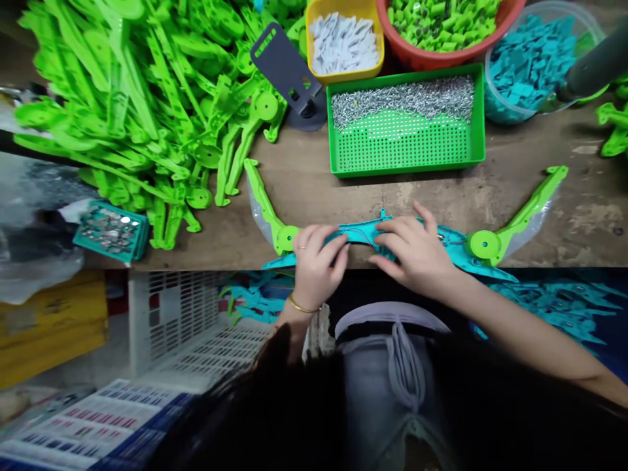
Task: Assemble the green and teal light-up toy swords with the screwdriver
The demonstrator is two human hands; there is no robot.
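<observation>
Grip: both hands grasp one long teal piece [360,232]; neither is released.
Left hand [316,265]: fingers curl over the top of the teal piece and the thumb closes in from the near side, clenched on it. A thin bangle sits at the wrist.
Right hand [415,252]: fingers spread across the top of the same piece, thumb tucked at its near edge, so it is held from both sides.
Teal piece: it lies flat along the front edge of the wooden table [314,183], between the two hands and partly hidden under them.
Green arms: a left green arm [265,203] and a right green arm [524,216] angle away from the ends of the teal piece, each meeting it at a round hub.
Behind the hands: a green tray [407,167] with small metal bits [402,98] heaped along its far side.
Far row: a yellow tub [310,39] of white pieces [343,42], a red bowl [432,60] of green tubes [441,23], and a clear tub [495,108] of teal bits [530,59].
Left side: a big pile of green parts [137,98], with a grey plate [289,72] leaning at its edge.
Table's left corner: a small teal box [110,232] of metal discs.
Below the table: a white crate [186,314].
</observation>
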